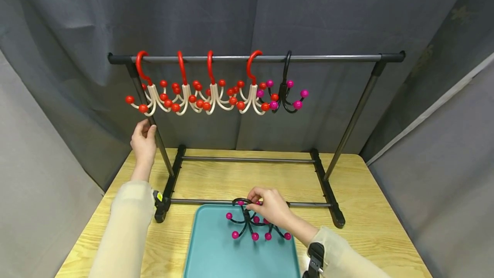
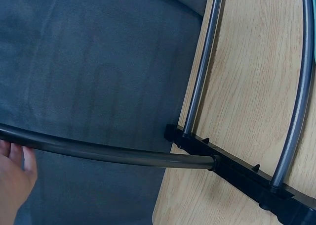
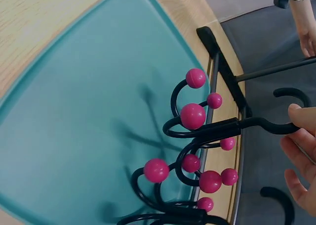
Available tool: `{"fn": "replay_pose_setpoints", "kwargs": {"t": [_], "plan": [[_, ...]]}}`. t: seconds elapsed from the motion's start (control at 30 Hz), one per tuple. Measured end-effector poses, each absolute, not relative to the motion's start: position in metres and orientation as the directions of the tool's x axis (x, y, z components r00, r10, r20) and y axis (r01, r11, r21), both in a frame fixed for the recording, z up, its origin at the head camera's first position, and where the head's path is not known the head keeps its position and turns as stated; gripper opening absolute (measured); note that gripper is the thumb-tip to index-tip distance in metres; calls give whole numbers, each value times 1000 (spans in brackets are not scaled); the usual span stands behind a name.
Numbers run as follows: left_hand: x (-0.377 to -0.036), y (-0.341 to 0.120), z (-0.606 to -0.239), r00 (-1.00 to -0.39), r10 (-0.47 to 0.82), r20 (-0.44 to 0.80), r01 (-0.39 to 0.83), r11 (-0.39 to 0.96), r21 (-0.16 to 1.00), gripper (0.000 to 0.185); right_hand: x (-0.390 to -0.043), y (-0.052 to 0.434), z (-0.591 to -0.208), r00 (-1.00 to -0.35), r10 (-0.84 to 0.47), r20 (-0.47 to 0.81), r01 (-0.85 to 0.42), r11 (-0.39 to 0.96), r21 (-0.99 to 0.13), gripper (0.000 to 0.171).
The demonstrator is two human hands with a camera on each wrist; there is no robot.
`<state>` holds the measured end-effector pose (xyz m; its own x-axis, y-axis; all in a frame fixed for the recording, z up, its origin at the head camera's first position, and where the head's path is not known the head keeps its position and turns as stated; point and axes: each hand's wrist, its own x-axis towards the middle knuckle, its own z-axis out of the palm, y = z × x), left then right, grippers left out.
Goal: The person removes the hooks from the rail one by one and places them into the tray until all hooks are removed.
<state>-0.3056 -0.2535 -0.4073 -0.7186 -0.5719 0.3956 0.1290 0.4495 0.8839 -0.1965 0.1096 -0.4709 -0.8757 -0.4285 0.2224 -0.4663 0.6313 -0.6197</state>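
So far: five hooks hang on the top bar (image 1: 254, 58) of the rack, four red-and-cream hooks (image 1: 193, 93) and one black hook with pink balls (image 1: 286, 93) at the right end of the row.
Left on the tray: black hooks with pink balls (image 1: 254, 224) lie tangled together near the far edge of the teal tray (image 1: 208, 252); I count at least two, though the exact number is hard to tell.
Right hand (image 1: 270, 207): fingers and thumb pinch the curved top of one black hook; the right wrist view shows the fingertips (image 3: 302, 117) closed on its hook end (image 3: 269, 126), the pink-tipped prongs pointing away over the tray.
Hook in hand: low at the tray's far edge, touching or just above the others; whether it has cleared them I cannot tell.
Left hand (image 1: 143, 140): fingers wrap around the rack's left slanted post (image 1: 154, 128), below the top bar, as if steadying the frame; the left wrist view shows only a bit of the hand (image 2: 15, 175) against the post (image 2: 108, 153).
Rack: stands on a wooden table (image 1: 386, 226), its base rail (image 1: 308, 204) just beyond the tray.
Progress, as I judge it: more than half the hooks are up; the black ones on the tray remain, and the bar's right half has free room.
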Motion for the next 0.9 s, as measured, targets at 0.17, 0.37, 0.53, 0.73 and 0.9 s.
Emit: {"fn": "replay_pose_setpoints", "kwargs": {"t": [0.17,0.37,0.53,0.73,0.9], "plan": [[-305,-253,-407,-725,-563,398,135,450,883,34,-199,113,-480,-881,-413,232,-467,673,-574,13],[-304,-253,-407,-725,-568,390,124,449,885,33,-200,117,-486,-873,-404,273,-487,717,-499,14],[-304,-252,-406,-722,-574,385,120,445,888,33,-203,121,-489,-844,-428,325,-534,734,-420,16],[-304,-252,-405,-727,-573,378,123,433,893,33,-203,125,-490,-845,-426,322,-529,754,-390,17],[-303,-251,-405,-732,-572,371,121,426,897,33,-202,127,-491,-846,-427,320,-526,766,-369,18]]}}
